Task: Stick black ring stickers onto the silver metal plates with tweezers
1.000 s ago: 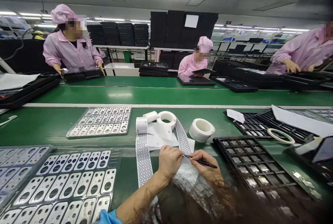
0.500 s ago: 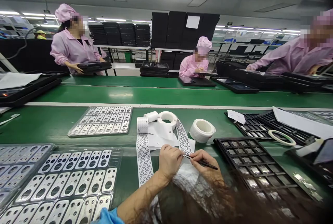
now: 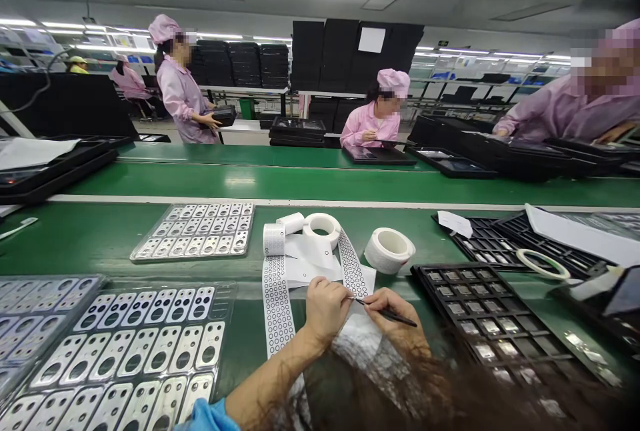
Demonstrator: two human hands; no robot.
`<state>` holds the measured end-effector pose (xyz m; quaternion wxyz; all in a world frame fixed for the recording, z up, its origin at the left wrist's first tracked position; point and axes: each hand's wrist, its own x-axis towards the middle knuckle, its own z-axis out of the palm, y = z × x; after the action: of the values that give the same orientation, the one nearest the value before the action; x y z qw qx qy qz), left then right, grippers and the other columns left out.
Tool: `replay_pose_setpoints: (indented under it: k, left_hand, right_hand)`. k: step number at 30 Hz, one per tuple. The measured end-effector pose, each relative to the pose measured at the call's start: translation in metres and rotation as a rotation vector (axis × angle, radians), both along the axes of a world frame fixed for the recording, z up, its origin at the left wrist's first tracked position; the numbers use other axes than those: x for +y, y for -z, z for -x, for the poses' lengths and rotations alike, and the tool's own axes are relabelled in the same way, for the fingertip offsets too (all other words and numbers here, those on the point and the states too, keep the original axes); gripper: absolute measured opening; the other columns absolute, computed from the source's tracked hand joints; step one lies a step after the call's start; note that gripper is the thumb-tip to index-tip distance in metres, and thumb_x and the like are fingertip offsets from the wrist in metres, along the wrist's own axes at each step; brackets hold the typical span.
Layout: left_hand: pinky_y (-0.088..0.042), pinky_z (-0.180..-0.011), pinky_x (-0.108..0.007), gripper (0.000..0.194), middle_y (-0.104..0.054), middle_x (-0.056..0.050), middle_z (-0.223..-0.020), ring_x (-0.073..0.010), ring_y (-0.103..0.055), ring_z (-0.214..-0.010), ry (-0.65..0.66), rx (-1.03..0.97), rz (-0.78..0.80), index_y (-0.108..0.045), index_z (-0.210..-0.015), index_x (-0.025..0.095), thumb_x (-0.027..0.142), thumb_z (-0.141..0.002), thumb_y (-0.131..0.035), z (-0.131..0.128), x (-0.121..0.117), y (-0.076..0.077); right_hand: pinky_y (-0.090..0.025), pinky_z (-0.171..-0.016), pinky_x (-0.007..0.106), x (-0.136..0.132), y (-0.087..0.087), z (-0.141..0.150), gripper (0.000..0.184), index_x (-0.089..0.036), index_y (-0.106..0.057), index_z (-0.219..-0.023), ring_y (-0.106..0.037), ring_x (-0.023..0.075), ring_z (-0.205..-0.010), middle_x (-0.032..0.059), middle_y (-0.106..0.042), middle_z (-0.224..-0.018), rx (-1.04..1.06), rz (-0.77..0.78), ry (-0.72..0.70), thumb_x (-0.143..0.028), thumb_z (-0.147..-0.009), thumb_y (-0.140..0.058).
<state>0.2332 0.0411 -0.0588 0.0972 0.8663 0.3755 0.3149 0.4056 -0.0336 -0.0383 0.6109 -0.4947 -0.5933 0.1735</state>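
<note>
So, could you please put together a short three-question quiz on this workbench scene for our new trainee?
1. True or false: the right hand holds black tweezers.
2. What does the left hand rest on? A) the white tape roll B) the dotted sticker strip C) the black tray
3. Fill in: the clear tray of metal plates lies to the person's ____.

Key: 1 true; 2 B; 3 left.
</note>
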Motion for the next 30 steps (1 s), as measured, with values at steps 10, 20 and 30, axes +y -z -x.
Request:
replay_pose_setpoints:
  k: [10,20,30]
  left_hand:
    - [-0.058,-0.104,-0.046,0.007,-0.079,-0.001,-0.093,-0.0194,-0.074,-0.094,0.006,0.017,0.011,-0.077,-0.092,0.018,0.022,-0.098,-0.078,-0.001,0.003,0.004]
    - [-0.057,-0.105,-0.047,0.012,-0.081,-0.002,-0.100,-0.0203,-0.074,-0.096,0.032,0.007,-0.027,-0.081,-0.102,0.022,0.019,-0.102,-0.069,0.001,-0.002,-0.004]
    - [-0.057,-0.106,-0.048,0.011,-0.081,-0.003,-0.102,-0.0208,-0.075,-0.099,0.027,0.046,0.009,-0.080,-0.104,0.021,0.023,-0.101,-0.070,0.002,-0.005,-0.009]
  right_hand:
    - [-0.060,-0.068,0.026,0.004,0.010,-0.003,0.017,-0.023,-0.068,-0.068,-0.074,0.0190,-0.072,0.0023,-0.075,-0.077,0.011,-0.055,0.020,-0.023,-0.082,-0.077]
    - [-0.063,-0.070,0.035,-0.001,0.001,0.006,0.019,-0.027,-0.069,-0.070,-0.076,0.0243,-0.074,0.0017,-0.078,-0.082,0.003,0.006,-0.010,-0.027,-0.086,-0.078]
    - [-0.063,-0.069,0.035,0.000,-0.003,0.012,0.018,-0.029,-0.071,-0.068,-0.078,0.0253,-0.073,0.0009,-0.079,-0.077,0.064,0.028,0.033,-0.031,-0.084,-0.080]
